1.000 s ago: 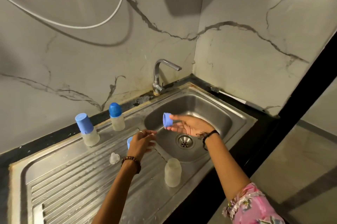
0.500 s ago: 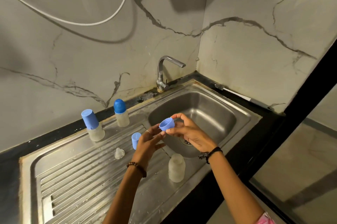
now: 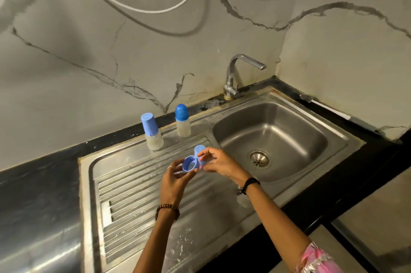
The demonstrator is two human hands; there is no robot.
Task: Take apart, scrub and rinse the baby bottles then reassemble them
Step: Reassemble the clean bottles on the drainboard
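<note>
Left hand (image 3: 175, 180) pinches a blue ring (image 3: 189, 163) over the drainboard, left of the sink (image 3: 224, 135) — open side up. Right hand (image 3: 219, 162) pinches the ring's right edge beside a blue cap (image 3: 199, 151). Two bottles (image 3: 153, 131) stand behind — capped, further left of the sink.

Two hands: left hand (image 3: 175, 180) and right hand (image 3: 219, 162). Two capped baby bottles stand at the far edge of the drainboard: one with a flat-topped light blue cap (image 3: 152, 131), one with a rounded dark blue cap (image 3: 182, 120). Two loose light blue pieces lie at the hands: one collar ring (image 3: 189, 163) and one cap (image 3: 199, 150) behind it. One sink (image 3: 222, 212), one faucet (image 3: 239, 74), one drain (image 3: 259, 158), one brush (image 3: 329, 110) at far right, one white cable (image 3: 142, 9) on the wall. Wrist bands: two.
</note>
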